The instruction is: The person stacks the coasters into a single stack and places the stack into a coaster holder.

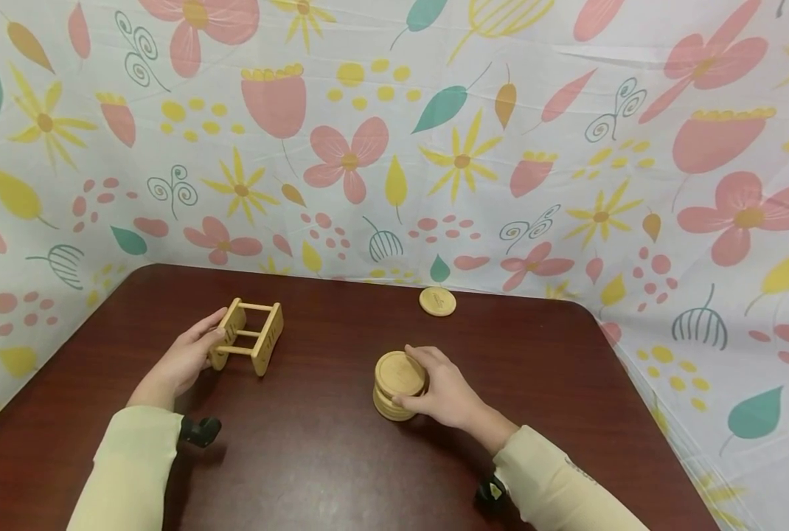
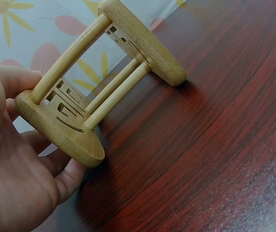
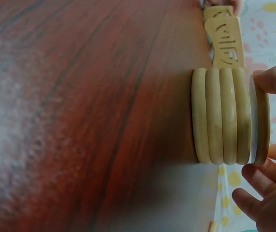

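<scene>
On the left of the table my left hand (image 1: 181,363) grips one side panel of a small wooden coaster rack (image 1: 271,338), which has cut-out panels joined by round bars. The left wrist view shows the thumb by a bar's end and the fingers behind the panel (image 2: 63,130). Near the middle, my right hand (image 1: 453,392) pinches a round wooden coaster (image 1: 400,374) by its edge. This coaster is just over a stack of several like coasters (image 3: 221,116); a thin gap shows between them in the right wrist view.
Another round wooden coaster (image 1: 437,302) lies flat near the table's back edge. The dark reddish wooden table (image 1: 315,457) has rounded far corners. Behind it hangs a white cloth (image 1: 381,88) printed with flowers and leaves.
</scene>
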A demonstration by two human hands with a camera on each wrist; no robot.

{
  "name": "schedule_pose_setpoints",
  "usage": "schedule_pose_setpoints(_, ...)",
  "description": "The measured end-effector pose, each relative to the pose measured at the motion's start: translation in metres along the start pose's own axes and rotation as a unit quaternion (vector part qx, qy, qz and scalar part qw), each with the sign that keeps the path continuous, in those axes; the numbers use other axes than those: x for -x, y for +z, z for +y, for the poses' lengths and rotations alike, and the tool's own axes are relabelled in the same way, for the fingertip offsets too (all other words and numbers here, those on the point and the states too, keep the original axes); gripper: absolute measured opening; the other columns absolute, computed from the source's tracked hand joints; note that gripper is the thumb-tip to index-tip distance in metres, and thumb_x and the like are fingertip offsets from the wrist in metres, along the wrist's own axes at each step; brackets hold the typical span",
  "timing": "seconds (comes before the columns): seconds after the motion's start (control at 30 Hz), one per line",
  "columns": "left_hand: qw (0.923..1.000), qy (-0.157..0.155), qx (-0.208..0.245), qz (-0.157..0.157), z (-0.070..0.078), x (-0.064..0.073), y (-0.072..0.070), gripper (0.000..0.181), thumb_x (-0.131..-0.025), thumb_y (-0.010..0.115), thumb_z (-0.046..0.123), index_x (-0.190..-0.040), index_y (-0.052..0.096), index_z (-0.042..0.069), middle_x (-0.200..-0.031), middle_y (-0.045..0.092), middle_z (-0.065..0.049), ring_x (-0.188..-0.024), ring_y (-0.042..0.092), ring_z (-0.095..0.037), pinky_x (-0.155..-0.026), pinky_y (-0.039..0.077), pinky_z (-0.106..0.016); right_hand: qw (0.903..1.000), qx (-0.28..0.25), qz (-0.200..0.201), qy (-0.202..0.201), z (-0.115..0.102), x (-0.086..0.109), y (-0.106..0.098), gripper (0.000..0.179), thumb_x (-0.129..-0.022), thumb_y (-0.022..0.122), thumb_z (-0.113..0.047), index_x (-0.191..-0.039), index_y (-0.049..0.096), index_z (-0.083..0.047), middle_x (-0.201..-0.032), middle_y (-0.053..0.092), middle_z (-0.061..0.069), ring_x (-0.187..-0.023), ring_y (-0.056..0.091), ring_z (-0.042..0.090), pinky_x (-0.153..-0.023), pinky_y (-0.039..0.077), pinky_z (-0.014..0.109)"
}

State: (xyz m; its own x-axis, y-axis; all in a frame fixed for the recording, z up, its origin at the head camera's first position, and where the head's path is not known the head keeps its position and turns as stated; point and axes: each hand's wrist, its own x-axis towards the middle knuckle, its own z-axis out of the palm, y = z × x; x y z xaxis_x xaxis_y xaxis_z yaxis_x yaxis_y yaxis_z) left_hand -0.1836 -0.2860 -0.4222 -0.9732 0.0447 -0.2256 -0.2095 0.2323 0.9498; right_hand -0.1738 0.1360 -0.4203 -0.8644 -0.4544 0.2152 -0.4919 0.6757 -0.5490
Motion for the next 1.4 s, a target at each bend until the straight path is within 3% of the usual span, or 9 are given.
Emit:
schedule_pose_setpoints(0.83, 0.9999, -0.004, -0.014, 0.004, 0.0037, -0.0009, 0.0007, 0.058, -0.103, 0.033, 0.036, -0.153, 0.006, 0.023, -0.157, 0.009, -0.024, -0.142, 0.016, -0.042, -0.105, 0.027, -0.06, 0.9999, -0.01, -0.004, -0.004, 0.0034, 0.0068, 0.0018, 0.081, -0.071, 0.081, -0.038, -0.138, 0.048, -0.004, -0.129, 0.052, 0.008, -0.117, 0.054, 0.022, -0.095, 0.047, 0.042)
schedule_pose_setpoints(1.4, 1.0, -0.004, 0.006, -0.005, 0.0008, 0.0001, -0.0004, 0.058, -0.103, 0.033, 0.034, -0.153, 0.005, 0.022, -0.157, 0.006, -0.023, -0.143, 0.011, -0.043, -0.109, 0.018, -0.064, 0.9998, -0.018, -0.004, 0.002, 0.0051, 0.0084, 0.0031, 0.082, -0.069, 0.082, -0.037, -0.137, 0.048, -0.007, -0.129, 0.052, 0.007, -0.119, 0.052, 0.021, -0.098, 0.045, 0.042)
